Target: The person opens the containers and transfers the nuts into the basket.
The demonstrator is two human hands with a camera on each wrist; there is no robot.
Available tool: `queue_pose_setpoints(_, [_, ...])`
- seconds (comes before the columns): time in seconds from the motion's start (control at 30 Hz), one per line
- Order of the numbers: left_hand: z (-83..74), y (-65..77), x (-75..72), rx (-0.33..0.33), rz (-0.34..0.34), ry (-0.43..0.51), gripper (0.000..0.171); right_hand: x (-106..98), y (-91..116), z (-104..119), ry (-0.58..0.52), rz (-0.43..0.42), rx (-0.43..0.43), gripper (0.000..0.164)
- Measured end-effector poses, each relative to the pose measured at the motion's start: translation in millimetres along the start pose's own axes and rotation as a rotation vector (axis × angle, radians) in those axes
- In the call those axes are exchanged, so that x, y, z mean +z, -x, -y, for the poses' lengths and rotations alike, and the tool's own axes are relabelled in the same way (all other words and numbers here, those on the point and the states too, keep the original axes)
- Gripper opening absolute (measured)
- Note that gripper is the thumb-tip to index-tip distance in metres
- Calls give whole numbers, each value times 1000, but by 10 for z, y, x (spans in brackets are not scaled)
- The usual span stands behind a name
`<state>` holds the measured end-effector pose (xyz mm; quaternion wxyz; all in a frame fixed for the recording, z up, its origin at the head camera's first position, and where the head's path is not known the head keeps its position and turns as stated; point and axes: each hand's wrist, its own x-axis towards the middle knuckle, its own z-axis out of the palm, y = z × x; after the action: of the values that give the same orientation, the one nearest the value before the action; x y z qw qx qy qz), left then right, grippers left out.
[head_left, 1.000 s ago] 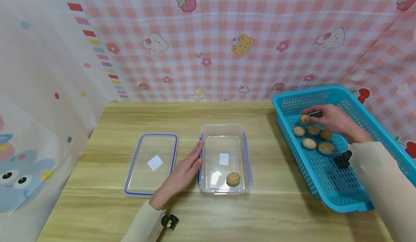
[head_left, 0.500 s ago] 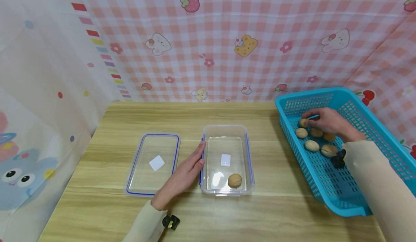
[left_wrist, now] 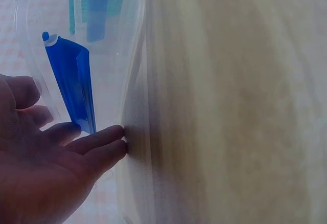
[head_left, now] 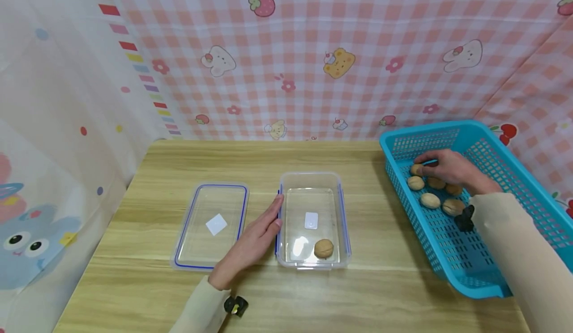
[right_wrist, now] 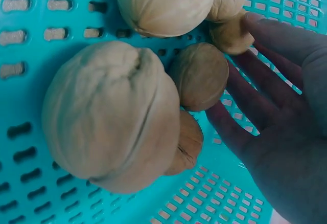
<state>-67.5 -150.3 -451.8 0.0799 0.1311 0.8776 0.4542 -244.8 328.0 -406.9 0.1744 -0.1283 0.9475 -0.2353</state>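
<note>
Step in hand, as judged: picking walnut from blue basket [head_left: 492, 253]. Right hand [head_left: 447, 168] lay over walnut cluster; fingertips pinched farthest walnut [head_left: 417, 169]; four more lay beside.

Left hand [head_left: 250, 243], fingers straight, pressed flat against clear box [head_left: 343, 223] left wall.

Box held one walnut [head_left: 323, 248], near corner. Lid [head_left: 215, 224] lay left, apart.

Next move likely calls for firm pinch, lift clear of basket rim.

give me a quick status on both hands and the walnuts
Left hand flat against clear box. Right hand in blue basket, fingertips on a walnut. Nothing blocking.
</note>
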Motion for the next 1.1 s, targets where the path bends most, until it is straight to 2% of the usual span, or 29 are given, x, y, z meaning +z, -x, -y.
queue_pose_setpoints(0.27, [14, 0, 3, 13, -6, 5, 54, -69, 68, 51, -42, 34, -41, 49])
queue_pose_setpoints(0.4, [22, -5, 2, 16, -5, 9, 54, -154, 136, 127, -32, 23, -69, 50])
queue_pose_setpoints(0.77, [14, -13, 1, 22, 3, 14, 54, -383, 485, 444, 7, -133, -125, 50])
queue_pose_setpoints(0.97, [15, -12, -1, 25, 2, 7, 54, -413, 680, 554, 9, -247, -141, 45])
queue_pose_setpoints(1.1, [16, -15, 3, 20, 3, 9, 54, -403, 803, 623, -34, -304, -151, 41])
